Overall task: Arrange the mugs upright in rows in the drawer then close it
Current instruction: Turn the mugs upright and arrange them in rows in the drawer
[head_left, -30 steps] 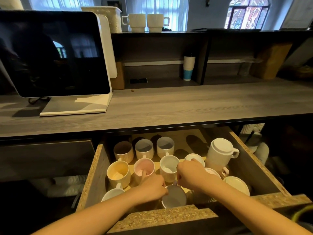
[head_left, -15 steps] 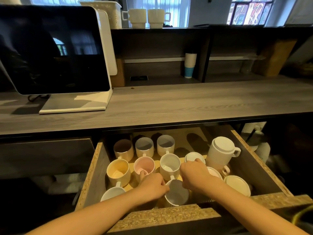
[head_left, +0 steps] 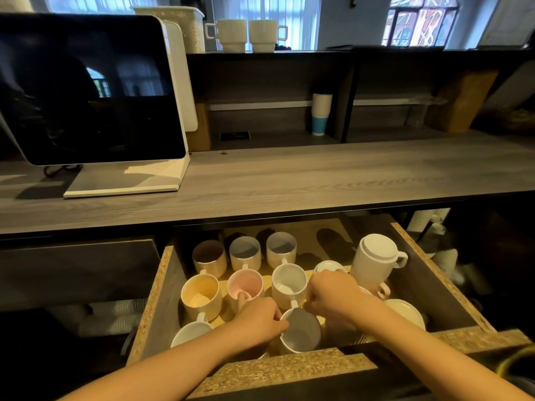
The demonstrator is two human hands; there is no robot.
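Open chipboard drawer [head_left: 162, 287] beneath a grey wood-grain surface [head_left: 289, 180], seen from above. At the drawer's near left corner a white mug [head_left: 189, 332] is cut off by the left forearm, so only part of its rim and its handle show. Behind it stand a cream-yellow ribbed mug [head_left: 201, 295] and, in the back row, a brown ribbed mug [head_left: 209, 256] and two pale grey mugs [head_left: 245, 251] [head_left: 281, 248], all upright. The left hand [head_left: 257, 319] hides the near side of a pink mug [head_left: 245, 285]; its grip is narrow, fingertips pinched at the left rim of a white mug with grey interior [head_left: 301, 332], which stands in the front row touching the drawer's front edge. A white mug with a round pale base [head_left: 289, 280] stands just behind it. The right hand [head_left: 333, 296] is curled close over the space right of that front mug; what its grip encloses cannot be told, since the fingers are hidden under the knuckles. It covers most of a white inverted mug [head_left: 330, 266]. Further right, a tall white inverted mug [head_left: 376, 259] stands on another whose handle alone is plain, and a cream dish-like piece [head_left: 405, 312] is partly hidden by the right forearm. Bare drawer floor remains at the back right, between the back row and the right wall.
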